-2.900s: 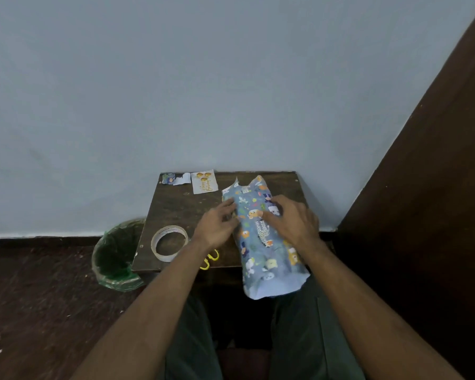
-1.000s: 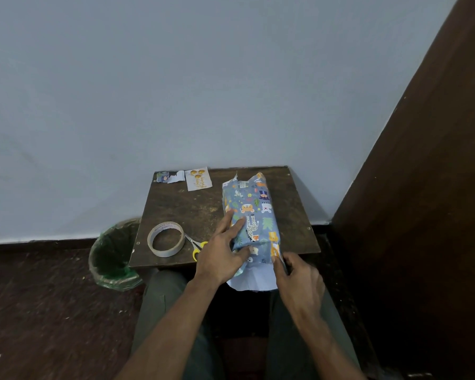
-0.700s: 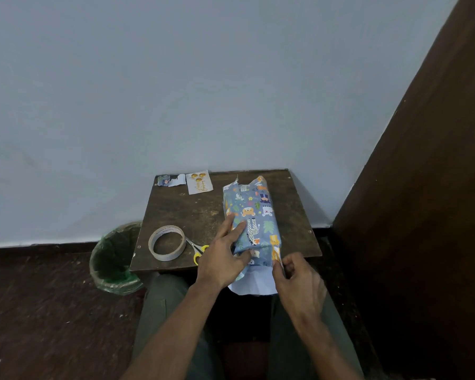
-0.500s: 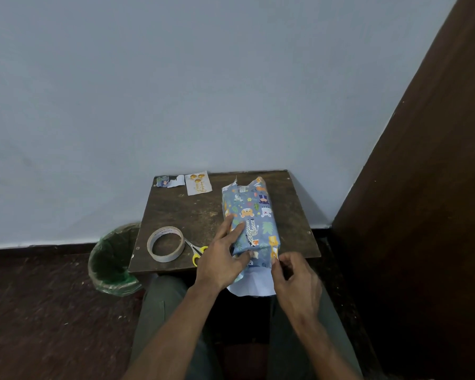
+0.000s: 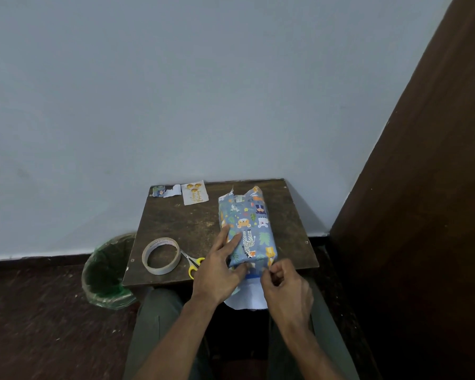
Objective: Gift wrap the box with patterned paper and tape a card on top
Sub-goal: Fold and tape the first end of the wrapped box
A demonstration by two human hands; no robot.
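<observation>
Blue animal-print box (image 5: 246,231) under flat left hand (image 5: 219,270), right hand (image 5: 284,287) pinching paper flap (image 5: 248,294), tape-roll (image 5: 161,255) lettering unreadable

The box (image 5: 247,231) lies flat on the right half of a small dark wooden table (image 5: 181,226), its long side running from the near edge toward the far wall. Blue patterned paper (image 5: 251,215) printed with cartoon animals and green leaves covers its top and sides. At the far end the paper stands up in loose, uneven points, unfolded. At the near end a flap showing its white underside (image 5: 248,296) hangs past the table's near edge. The card (image 5: 194,192), small and white with gold balloons and gold lettering, lies flat at the table's far edge, left of the box and apart from it
</observation>
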